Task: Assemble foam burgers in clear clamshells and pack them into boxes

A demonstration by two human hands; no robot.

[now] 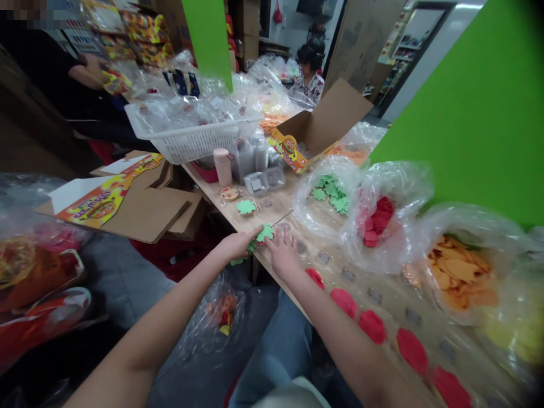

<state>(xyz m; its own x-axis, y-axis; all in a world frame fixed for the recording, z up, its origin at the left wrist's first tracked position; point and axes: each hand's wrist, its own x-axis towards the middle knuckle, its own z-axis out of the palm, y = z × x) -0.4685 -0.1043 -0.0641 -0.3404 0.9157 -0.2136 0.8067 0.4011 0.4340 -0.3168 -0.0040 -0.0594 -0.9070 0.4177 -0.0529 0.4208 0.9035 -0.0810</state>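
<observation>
My left hand [238, 247] is closed on green lettuce-shaped pieces at the table's front edge, with more green showing below its fingers. Its thumb lies by a flat green lettuce-shaped piece [266, 233]. Just right of that piece, my right hand [284, 253] rests over the tabletop with fingers spread, its thumb side close to the green piece. Another green piece [246, 207] lies farther back, near a round tan piece [230, 193]. Along the front edge, a row of red round pieces [372, 326] runs to the right, beside small greyish clear packets [374, 295].
Clear bags hold green pieces [334, 194], red pieces [377, 220] and orange pieces [461, 272]. A white basket [195, 141], a pink bottle [222, 166] and an open carton [293, 141] stand behind. Flattened cardboard [144, 209] is at left. Two other people are beyond the table.
</observation>
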